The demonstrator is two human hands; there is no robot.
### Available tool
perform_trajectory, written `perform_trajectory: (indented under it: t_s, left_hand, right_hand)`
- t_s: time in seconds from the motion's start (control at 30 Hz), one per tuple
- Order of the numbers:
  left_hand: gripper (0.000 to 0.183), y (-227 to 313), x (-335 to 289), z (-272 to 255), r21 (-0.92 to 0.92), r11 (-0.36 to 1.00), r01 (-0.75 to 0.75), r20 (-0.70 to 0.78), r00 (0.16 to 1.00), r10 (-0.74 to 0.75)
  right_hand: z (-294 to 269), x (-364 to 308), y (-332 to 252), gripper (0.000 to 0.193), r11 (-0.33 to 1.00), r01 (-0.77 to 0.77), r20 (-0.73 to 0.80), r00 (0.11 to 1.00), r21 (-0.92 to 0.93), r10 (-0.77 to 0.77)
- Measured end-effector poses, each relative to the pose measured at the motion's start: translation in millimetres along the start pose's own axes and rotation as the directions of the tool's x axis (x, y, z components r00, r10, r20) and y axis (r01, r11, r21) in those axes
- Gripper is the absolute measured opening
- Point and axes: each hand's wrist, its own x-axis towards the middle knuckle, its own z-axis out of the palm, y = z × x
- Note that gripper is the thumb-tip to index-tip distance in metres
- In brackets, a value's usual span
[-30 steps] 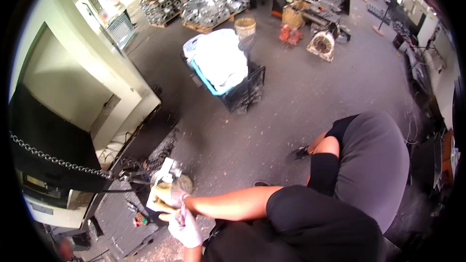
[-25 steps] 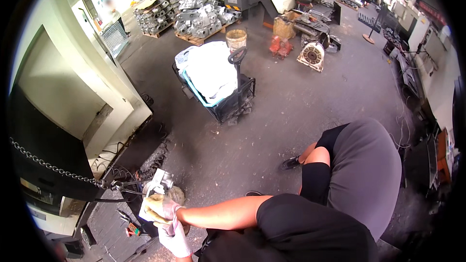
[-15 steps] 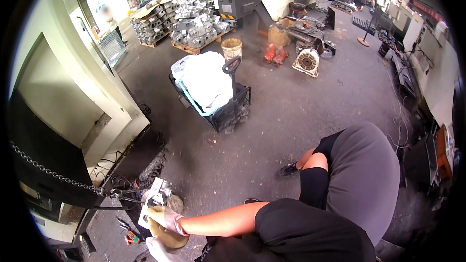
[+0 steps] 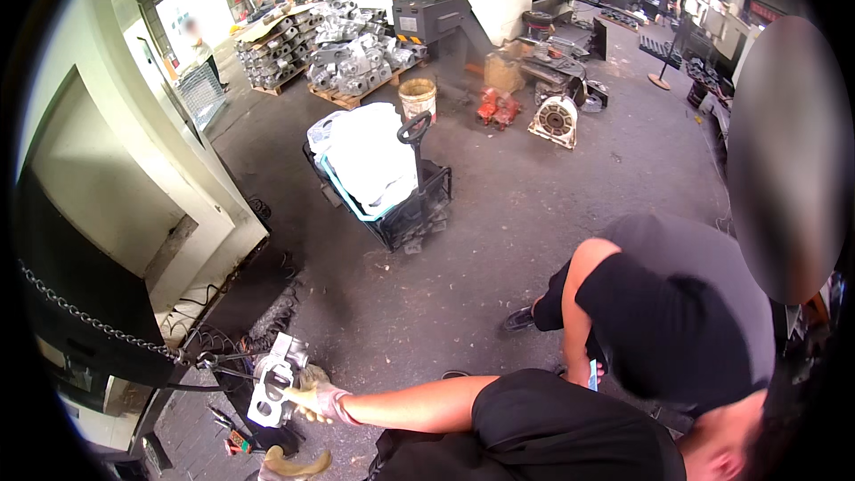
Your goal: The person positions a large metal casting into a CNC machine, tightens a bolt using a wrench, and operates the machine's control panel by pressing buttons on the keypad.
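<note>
We see a black cart (image 4: 434,185) with a light-blue edge, heaped with white bundles (image 4: 370,156). Just behind the cart stands a stained bucket (image 4: 419,100), and well behind it a dark grey conveyor unit (image 4: 434,18). Beyond the cart to our right lie a red part (image 4: 497,109) and a round pale-rimmed housing (image 4: 557,122); left of it, we have a cream cabinet (image 4: 111,125).

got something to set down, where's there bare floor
Widest patch: speckled floor between the cart and the other person. Another lies to the right of the white housing. Crowded: the loaded pallets, and around the right hand, with the casting and tools close by.
</note>
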Motion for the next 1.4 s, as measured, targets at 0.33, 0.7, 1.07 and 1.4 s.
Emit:
perform_trajectory:
  t_s: [0.33, 0.7, 1.07, 1.4]
  left_hand:
    - [0.046, -36, 13, 27, -0.845, 0.21, 0.492, 0.459, 0.868, -0.191]
    - [0.036, -22, -15, 67, -0.857, 0.36, 0.368, 0.36, 0.928, -0.092]
    - [0.01, 8, -31, 81, -0.926, 0.236, 0.294, 0.124, 0.828, -0.547]
    - [0.017, -2, -109, 54, 0.119, 0.992, 0.05, -0.247, 0.969, -0.019]
  right_hand:
    - [32, -75, -30, 0.076, 0.926, 0.023, 0.338, 0.934, -0.377, 0.114]
    - [13, -98, -32, 0.045, 0.937, -0.143, 0.419, 0.865, -0.319, 0.275]
    - [-12, -82, -33, 0.054, 0.264, 0.183, 0.275, 0.886, -0.947, 0.373]
    - [3, -69, 60, 0.048, 0.53, -0.163, 0.334, 0.617, -0.832, 0.713]
